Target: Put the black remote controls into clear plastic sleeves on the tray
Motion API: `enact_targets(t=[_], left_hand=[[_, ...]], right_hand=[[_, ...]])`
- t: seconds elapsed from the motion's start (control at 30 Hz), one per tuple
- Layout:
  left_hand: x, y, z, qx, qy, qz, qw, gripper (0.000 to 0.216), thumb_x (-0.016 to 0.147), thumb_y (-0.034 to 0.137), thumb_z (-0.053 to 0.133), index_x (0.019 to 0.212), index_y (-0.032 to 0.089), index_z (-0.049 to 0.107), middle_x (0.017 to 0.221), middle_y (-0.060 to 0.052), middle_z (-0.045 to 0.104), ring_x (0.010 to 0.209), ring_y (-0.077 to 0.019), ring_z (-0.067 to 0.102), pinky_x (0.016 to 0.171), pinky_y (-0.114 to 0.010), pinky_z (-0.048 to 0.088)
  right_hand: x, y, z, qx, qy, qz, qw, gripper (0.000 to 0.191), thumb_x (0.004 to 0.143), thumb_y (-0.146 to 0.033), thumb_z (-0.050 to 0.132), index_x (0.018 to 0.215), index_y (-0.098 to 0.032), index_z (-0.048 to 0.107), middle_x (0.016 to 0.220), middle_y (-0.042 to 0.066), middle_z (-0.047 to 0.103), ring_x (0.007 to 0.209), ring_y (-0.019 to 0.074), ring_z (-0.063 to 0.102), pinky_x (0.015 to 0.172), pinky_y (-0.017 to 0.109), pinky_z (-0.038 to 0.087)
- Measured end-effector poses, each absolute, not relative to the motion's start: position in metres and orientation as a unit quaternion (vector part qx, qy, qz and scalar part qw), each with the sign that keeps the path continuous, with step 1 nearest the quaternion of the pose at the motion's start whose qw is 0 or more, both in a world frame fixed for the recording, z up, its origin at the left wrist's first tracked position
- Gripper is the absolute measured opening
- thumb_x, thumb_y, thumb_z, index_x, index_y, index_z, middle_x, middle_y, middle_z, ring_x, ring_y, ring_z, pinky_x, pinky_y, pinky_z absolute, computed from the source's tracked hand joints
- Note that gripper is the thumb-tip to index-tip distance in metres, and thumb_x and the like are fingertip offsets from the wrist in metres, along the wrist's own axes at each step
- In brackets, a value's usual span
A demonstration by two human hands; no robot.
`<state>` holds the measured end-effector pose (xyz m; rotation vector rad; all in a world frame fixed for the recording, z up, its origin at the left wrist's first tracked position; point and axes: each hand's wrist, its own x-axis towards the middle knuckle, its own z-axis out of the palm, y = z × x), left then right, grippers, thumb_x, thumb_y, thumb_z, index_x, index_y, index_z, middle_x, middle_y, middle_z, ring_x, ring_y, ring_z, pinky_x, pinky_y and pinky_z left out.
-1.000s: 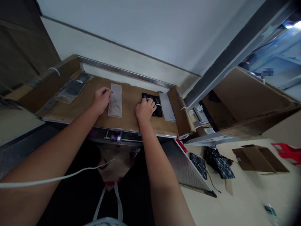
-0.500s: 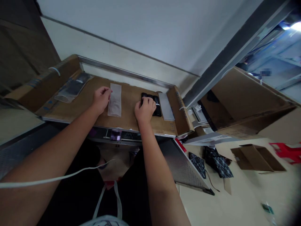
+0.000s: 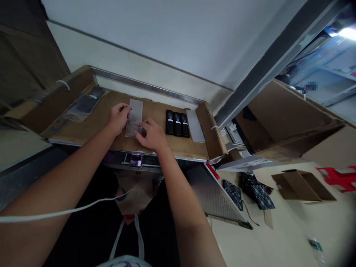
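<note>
Surveyed: a narrow desk (image 3: pixel 155 108) lined with brown cardboard, set against a pale wall panel (image 3: pixel 125 61). Closed off at the left and right ends by upright cardboard flaps (image 3: pixel 210 124), fastened with white ties (image 3: pixel 64 84). Backed along the far edge by a metal strip (image 3: pixel 147 85). Noted in the room: a grey post (image 3: pixel 267 55) beyond the far right corner; a perforated metal panel (image 3: pixel 215 196) below the right end; on the pale floor (image 3: pixel 286 237), dark patterned packs (image 3: pixel 260 193) and a red object (image 3: pixel 338 180), too unclear to identify.

Recorded under containers: a large carton (image 3: pixel 294 118) beyond the right end, with a dark shape (image 3: pixel 248 112) inside, not identifiable; a smaller open carton (image 3: pixel 303 185) on the floor. Found near the far left corner: a clear bag (image 3: pixel 85 105) with a dark item inside, lying flat and slantwise.

Located near the middle of the desk, running from close to the far edge toward the near edge: a flat translucent sleeve (image 3: pixel 135 115). Pinched at its left side between thumb and fingers of the left hand (image 3: pixel 120 118). Overlapped at its near right part by the right hand (image 3: pixel 151 134), with fingers curved and thumb spread apart; contact with the sleeve, cannot tell. Laid side by side toward the right end: three black handheld units (image 3: pixel 177 128), labelled in white, just beside pale flat sheeting (image 3: pixel 196 127) along the right flap.
</note>
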<state>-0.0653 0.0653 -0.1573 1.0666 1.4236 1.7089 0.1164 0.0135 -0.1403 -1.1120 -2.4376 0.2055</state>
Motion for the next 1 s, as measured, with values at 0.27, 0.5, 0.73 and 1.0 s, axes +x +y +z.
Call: enact_targets(t=[0.27, 0.5, 0.73, 1.0], left_hand=[[-0.068, 0.068, -0.163, 0.404, 0.539, 0.656, 0.341, 0.010, 0.082, 0.020, 0.062, 0.072, 0.020, 0.063, 0.058, 0.002, 0.051, 0.051, -0.0103, 0.045, 0.047, -0.023, 0.033], [-0.070, 0.070, -0.165, 0.417, 0.533, 0.655, 0.338, 0.012, 0.084, 0.022, 0.062, 0.072, 0.021, 0.060, 0.057, 0.003, 0.050, 0.051, -0.0111, 0.044, 0.049, -0.025, 0.032], [-0.068, 0.067, -0.161, 0.412, 0.531, 0.656, 0.344, 0.011, 0.081, 0.018, 0.060, 0.070, 0.020, 0.063, 0.055, 0.002, 0.049, 0.050, -0.0110, 0.044, 0.047, -0.024, 0.031], [-0.067, 0.068, -0.160, 0.408, 0.525, 0.660, 0.348, 0.010, 0.078, 0.019, 0.061, 0.069, 0.020, 0.063, 0.052, 0.002, 0.049, 0.049, -0.0115, 0.043, 0.046, -0.023, 0.029]], right_hand=[[0.114, 0.008, -0.136, -0.403, -0.892, 0.067, 0.192, 0.032, 0.095, -0.042, 0.061, 0.119, -0.024, 0.071, 0.128, 0.006, 0.061, 0.108, 0.0187, 0.060, 0.091, 0.029, 0.049], [0.112, 0.011, -0.143, -0.439, -0.873, 0.029, 0.211, 0.029, 0.103, -0.027, 0.047, 0.116, -0.022, 0.072, 0.123, 0.007, 0.063, 0.104, 0.0177, 0.061, 0.085, 0.026, 0.047], [0.161, 0.034, -0.140, -0.586, -0.767, -0.062, 0.253, 0.036, 0.103, -0.018, 0.041, 0.123, -0.022, 0.070, 0.124, 0.009, 0.063, 0.092, 0.0172, 0.060, 0.076, 0.025, 0.043], [0.275, 0.018, -0.136, -0.759, -0.599, -0.145, 0.212, 0.031, 0.100, -0.023, 0.048, 0.112, -0.021, 0.076, 0.112, 0.011, 0.061, 0.078, 0.0168, 0.058, 0.063, 0.028, 0.038]])
